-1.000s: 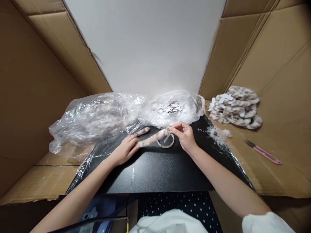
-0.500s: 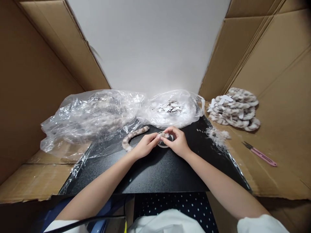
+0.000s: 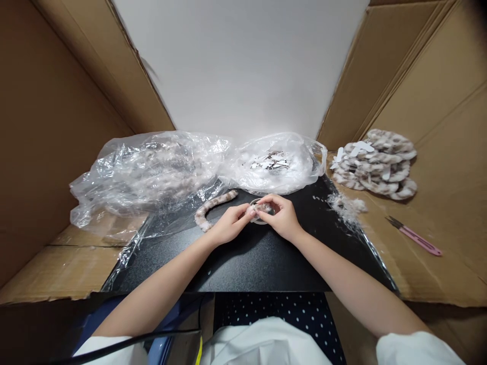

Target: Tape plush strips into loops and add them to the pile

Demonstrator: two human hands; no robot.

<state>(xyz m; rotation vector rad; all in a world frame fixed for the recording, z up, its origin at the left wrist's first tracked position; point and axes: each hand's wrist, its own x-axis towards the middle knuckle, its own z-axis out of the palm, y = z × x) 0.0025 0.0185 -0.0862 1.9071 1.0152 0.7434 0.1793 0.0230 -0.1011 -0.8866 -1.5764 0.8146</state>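
Note:
A brown-and-white furry strip curves over the black table top, and part of it passes out of sight behind my left hand. Between my fingertips is a small furry end of the same colouring; whether it belongs to that strip is hidden. My left hand pinches this end from the left. My right hand grips it from the other side, thumb and forefinger curled around it. Just beneath the fingers sits a small round clear dish, mostly covered by the hands.
A large clear bag of furry pieces lies back left. Beside it, another plastic bag holds white tags with dark parts. On cardboard at right are piled furry strips, loose fluff and pink thread snips.
The whole view has shifted slightly. Both hands stay together over the dish, their fingers still closed on the furry end, with only small finger movement.

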